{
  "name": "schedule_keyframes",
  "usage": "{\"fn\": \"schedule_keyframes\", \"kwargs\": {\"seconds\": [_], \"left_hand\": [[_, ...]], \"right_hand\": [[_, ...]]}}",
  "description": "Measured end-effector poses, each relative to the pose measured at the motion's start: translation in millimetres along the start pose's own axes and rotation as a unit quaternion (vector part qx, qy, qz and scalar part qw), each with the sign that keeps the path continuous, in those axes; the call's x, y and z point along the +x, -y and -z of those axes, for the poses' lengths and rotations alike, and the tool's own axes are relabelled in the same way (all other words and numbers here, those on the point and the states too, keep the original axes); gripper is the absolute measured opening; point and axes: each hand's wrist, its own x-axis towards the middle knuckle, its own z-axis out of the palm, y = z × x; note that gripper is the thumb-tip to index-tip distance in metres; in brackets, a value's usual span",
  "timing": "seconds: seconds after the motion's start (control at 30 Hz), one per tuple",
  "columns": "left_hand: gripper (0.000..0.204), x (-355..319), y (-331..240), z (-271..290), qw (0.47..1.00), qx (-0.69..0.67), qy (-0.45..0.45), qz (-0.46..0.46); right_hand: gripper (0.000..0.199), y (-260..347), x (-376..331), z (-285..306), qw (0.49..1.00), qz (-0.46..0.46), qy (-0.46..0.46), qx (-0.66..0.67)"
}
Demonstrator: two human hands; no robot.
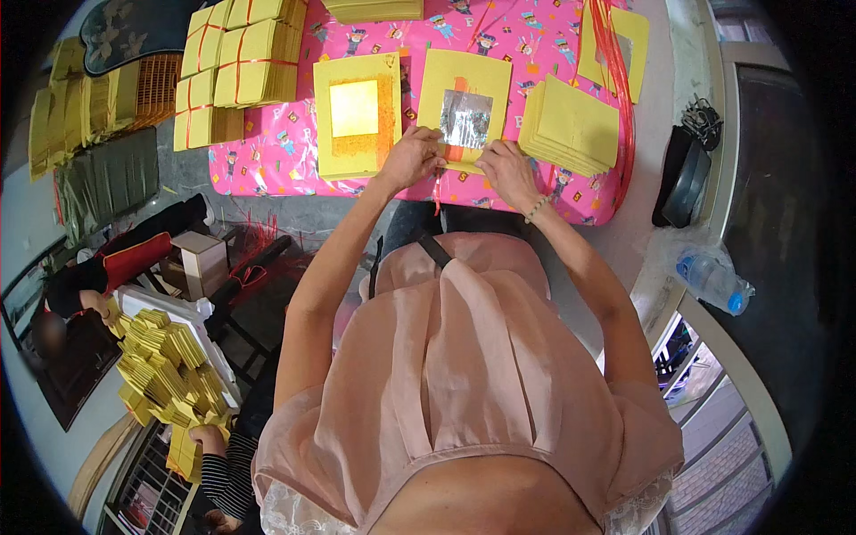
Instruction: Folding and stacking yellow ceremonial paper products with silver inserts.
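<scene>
A yellow paper sheet with a silver foil square [465, 98] lies on the pink patterned tablecloth [267, 165]. My left hand [412, 156] and my right hand [506, 169] both pinch and fold its near edge. My right wrist carries a bead bracelet. Left of the sheet sits a stack of yellow sheets with a gold foil square and orange print [358, 114]. To the right of my right hand lies a stack of plain-backed yellow sheets [571, 123].
Bundles of yellow paper tied with red string [241, 67] fill the table's left end. Red strings [611, 62] hang at the right. A black bag [685, 178] and a water bottle [713, 281] are at the right. Another person's hand [209, 439] holds folded yellow papers [169, 366] at lower left.
</scene>
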Motion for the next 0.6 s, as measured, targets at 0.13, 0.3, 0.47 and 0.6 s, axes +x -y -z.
{"fn": "schedule_keyframes", "kwargs": {"seconds": [0.13,0.3,0.47,0.6], "left_hand": [[0.013,0.4,1.2,-0.4,1.0,-0.003,-0.008,0.0],[0.012,0.2,-0.7,0.7,1.0,-0.002,-0.009,-0.001],[0.015,2.0,-5.0,-0.9,0.999,0.024,-0.017,-0.025],[0.018,1.9,-12.4,-4.4,0.994,0.077,-0.053,-0.057]], "right_hand": [[0.011,0.4,1.0,0.6,1.0,-0.016,0.006,0.009],[0.012,1.3,1.4,1.7,1.0,-0.022,0.011,0.012],[0.014,1.2,1.9,-0.3,1.0,-0.021,0.006,-0.001],[0.024,2.3,0.6,-4.1,0.997,-0.035,0.045,-0.051]]}}
